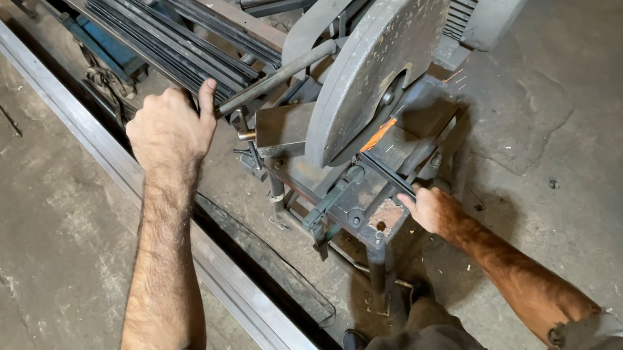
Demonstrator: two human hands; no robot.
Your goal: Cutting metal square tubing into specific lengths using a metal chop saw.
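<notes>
On concrete floor (pixel 25 242) — left hand (pixel 169 130) fisted round saw handle (pixel 276 77), right hand (pixel 434 210) pinching thin rod (pixel 387 173).

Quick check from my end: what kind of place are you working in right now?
Most likely a metalworking shop. The left hand grips the lever of a chop saw throwing sparks, the right hand steadies a thin metal bar, and long steel bars lie on the stained concrete floor.

The grey saw handle (pixel 277 79) slants across the chop saw. The thin dark steel bar (pixel 387 174) lies on the saw bed, glowing orange where the disc (pixel 378 66) meets it.
</notes>
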